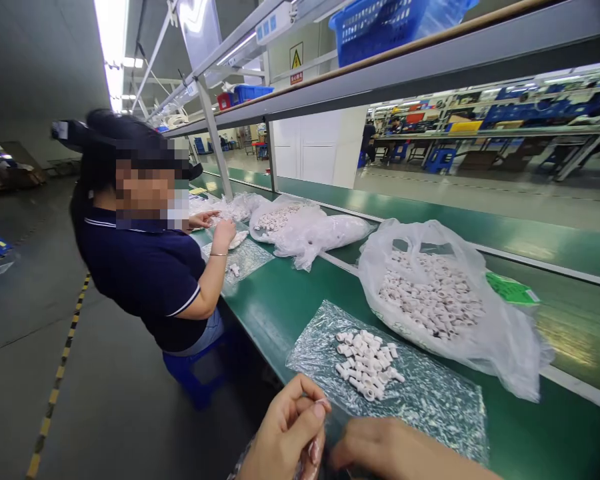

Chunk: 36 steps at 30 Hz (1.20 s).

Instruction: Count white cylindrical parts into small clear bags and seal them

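My left hand [293, 427] is closed at the bench's near edge, thumb against the curled fingers. A pale bit shows at its fingertips, too small to name. Right of it, at the bottom edge, my right hand [375, 443] is smeared by motion, and its fingertips are hidden. Just beyond both hands lies a clear, crinkled plastic sheet [435, 400]. A loose pile of small white tubular fittings [367, 363] rests on it. Behind the sheet, an open white plastic bag [510, 343] holds many more such fittings [430, 290].
A co-worker [145, 267] sits to the left, handling small white parts over another plastic sheet [253, 260]. Another bag [330, 233] stands between us. A green packet [513, 288] touches the large bag. An overhead shelf [430, 67] carries a blue basket [375, 30].
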{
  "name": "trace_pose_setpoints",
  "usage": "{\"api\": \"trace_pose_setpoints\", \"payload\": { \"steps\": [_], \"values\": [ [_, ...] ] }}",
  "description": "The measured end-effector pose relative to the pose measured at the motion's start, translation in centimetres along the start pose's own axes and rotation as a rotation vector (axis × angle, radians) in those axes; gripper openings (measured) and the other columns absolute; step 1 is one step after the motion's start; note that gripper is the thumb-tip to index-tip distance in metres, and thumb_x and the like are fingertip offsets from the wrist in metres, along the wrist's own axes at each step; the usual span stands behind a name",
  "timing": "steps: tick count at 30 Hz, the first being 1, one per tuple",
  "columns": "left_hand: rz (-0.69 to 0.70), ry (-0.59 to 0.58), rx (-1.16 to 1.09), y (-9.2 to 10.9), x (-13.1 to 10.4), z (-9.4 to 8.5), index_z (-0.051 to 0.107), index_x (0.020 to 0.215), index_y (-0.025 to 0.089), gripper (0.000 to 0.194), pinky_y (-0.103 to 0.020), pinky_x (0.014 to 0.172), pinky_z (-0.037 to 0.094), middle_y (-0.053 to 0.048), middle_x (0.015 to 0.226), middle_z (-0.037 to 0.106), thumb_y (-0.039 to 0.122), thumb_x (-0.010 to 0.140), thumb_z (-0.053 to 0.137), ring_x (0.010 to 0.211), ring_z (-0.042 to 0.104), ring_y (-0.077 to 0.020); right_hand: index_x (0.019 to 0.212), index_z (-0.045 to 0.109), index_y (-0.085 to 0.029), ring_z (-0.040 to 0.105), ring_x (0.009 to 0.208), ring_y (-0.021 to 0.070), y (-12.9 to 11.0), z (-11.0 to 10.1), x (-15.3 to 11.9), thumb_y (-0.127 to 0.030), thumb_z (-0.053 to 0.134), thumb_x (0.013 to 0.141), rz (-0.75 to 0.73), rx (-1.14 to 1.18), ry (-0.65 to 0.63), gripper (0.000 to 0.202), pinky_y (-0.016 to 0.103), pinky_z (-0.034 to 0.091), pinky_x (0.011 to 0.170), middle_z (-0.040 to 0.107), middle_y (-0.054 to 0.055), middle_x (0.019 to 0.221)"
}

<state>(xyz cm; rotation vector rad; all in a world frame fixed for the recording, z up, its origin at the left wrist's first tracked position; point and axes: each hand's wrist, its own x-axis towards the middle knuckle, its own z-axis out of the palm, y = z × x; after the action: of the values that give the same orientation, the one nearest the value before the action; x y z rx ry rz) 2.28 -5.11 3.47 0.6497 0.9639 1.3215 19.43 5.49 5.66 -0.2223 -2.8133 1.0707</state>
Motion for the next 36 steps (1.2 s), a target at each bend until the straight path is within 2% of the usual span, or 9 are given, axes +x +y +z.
{"api": "trace_pose_setpoints", "payload": {
  "steps": [5,8,11,19,22,26,28,33,36],
  "values": [
    [-0.028,-0.053,0.117,-1.4,1.7,1.0,0.053,0.086,0.017,0.047,-0.018,0.041,0.023,0.007,0.046,0.045,0.062,0.081,0.067,0.038,0.033,-0.0047,0.102,0.065,-0.028,0.065,0.082,0.0224,6.8,-5.8,-5.1,-0.044,0.044,0.101,0.411,0.022,0.284,0.026,0.031,0.05,0.07,0.069,0.004,0.099],
    [-0.043,-0.077,0.108,-2.0,2.4,1.6,0.052,0.086,0.018,0.049,-0.019,0.043,0.024,0.007,0.046,0.043,0.064,0.079,0.067,0.039,0.032,-0.005,0.105,0.06,-0.025,0.064,0.078,0.0238,11.3,-5.8,-6.3,-0.047,0.042,0.099,0.546,-0.089,0.415,0.029,0.032,0.048,0.066,0.068,0.006,0.097],
    [-0.052,-0.07,0.085,-2.3,2.8,1.8,0.052,0.084,0.018,0.048,-0.018,0.044,0.024,0.008,0.045,0.041,0.063,0.079,0.068,0.039,0.03,-0.0044,0.109,0.057,-0.024,0.063,0.078,0.0221,13.6,-4.5,-6.8,-0.04,0.046,0.096,0.524,-0.153,0.363,0.023,0.033,0.047,0.067,0.064,0.006,0.103],
    [-0.106,0.015,0.094,-1.9,3.0,1.2,0.053,0.082,0.018,0.048,-0.018,0.045,0.023,0.008,0.047,0.042,0.062,0.076,0.072,0.041,0.03,-0.0043,0.093,0.055,-0.022,0.056,0.076,0.0196,14.0,-2.2,-6.3,-0.031,0.054,0.091,0.499,-0.142,0.263,0.009,0.032,0.043,0.068,0.06,0.002,0.09],
    [-0.125,0.013,0.103,-1.5,2.9,0.6,0.052,0.081,0.019,0.046,-0.018,0.045,0.022,0.008,0.046,0.04,0.06,0.078,0.071,0.041,0.028,-0.0043,0.09,0.054,-0.021,0.055,0.077,0.0188,14.0,-3.4,-6.5,-0.042,0.051,0.096,0.525,0.207,0.307,0.022,0.03,0.046,0.068,0.059,0.002,0.084],
    [-0.137,0.01,0.102,-1.3,3.0,-0.4,0.052,0.082,0.019,0.047,-0.017,0.044,0.02,0.01,0.046,0.037,0.062,0.078,0.07,0.04,0.024,-0.0034,0.109,0.051,-0.02,0.056,0.098,0.0217,14.4,-4.9,-7.0,-0.048,0.044,0.1,0.43,0.616,0.478,0.03,0.032,0.05,0.079,0.056,0.007,0.105],
    [-0.144,0.011,0.096,-1.1,3.0,-0.6,0.051,0.083,0.019,0.048,-0.017,0.044,0.02,0.01,0.046,0.036,0.063,0.077,0.07,0.039,0.024,-0.0034,0.119,0.049,-0.021,0.056,0.088,0.0195,14.9,-4.7,-6.9,-0.047,0.047,0.099,0.457,0.472,0.524,0.033,0.031,0.048,0.074,0.055,0.004,0.099],
    [-0.177,0.015,0.112,-0.4,3.0,-0.1,0.05,0.081,0.02,0.049,-0.018,0.046,0.022,0.01,0.046,0.034,0.064,0.076,0.071,0.042,0.021,-0.004,0.126,0.054,-0.024,0.045,0.058,0.0169,16.7,-2.7,-6.2,-0.045,0.052,0.094,0.603,-0.119,0.428,0.038,0.029,0.034,0.056,0.045,-0.004,0.066],
    [-0.181,0.011,0.116,-0.3,3.0,0.0,0.049,0.081,0.02,0.05,-0.018,0.046,0.021,0.011,0.046,0.032,0.065,0.075,0.07,0.042,0.019,-0.004,0.111,0.06,-0.023,0.047,0.061,0.0174,17.2,-2.6,-6.3,-0.049,0.053,0.094,0.61,-0.019,0.471,0.033,0.028,0.035,0.055,0.049,-0.002,0.068]
  ]
}}
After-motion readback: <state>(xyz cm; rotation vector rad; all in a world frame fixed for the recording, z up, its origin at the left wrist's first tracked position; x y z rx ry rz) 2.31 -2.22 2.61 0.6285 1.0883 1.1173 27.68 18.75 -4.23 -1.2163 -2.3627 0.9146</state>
